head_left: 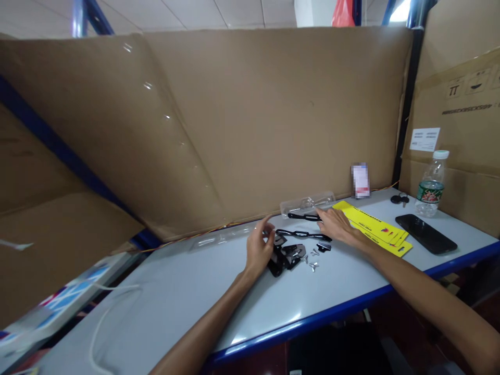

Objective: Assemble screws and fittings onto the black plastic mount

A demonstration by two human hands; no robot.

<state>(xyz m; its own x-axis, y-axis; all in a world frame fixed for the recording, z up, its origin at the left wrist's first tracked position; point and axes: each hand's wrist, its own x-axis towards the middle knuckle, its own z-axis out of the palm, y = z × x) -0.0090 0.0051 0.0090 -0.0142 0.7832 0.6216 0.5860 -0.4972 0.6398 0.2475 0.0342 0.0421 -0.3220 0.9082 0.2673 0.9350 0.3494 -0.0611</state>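
Note:
My left hand (258, 249) is beside the left edge of a pile of black metal parts (287, 255), fingers curved and apart, with nothing visible in them. My right hand (339, 225) has its thumb and forefinger around the right end of a slotted black bar (302, 216); that end is hidden by the fingers. A second slotted black bar (302, 234) lies nearer to me. Several silver wing screws (313, 266) and a small black clip-like piece (323, 247) lie to the right of the pile.
Clear plastic trays (292, 207) lie by the cardboard wall (273, 114). Yellow printed cards (377, 229), a black phone (425, 234), keys (399, 199) and a water bottle (430, 187) are on the right. A white cable (96, 333) crosses the left end of the table (175, 297).

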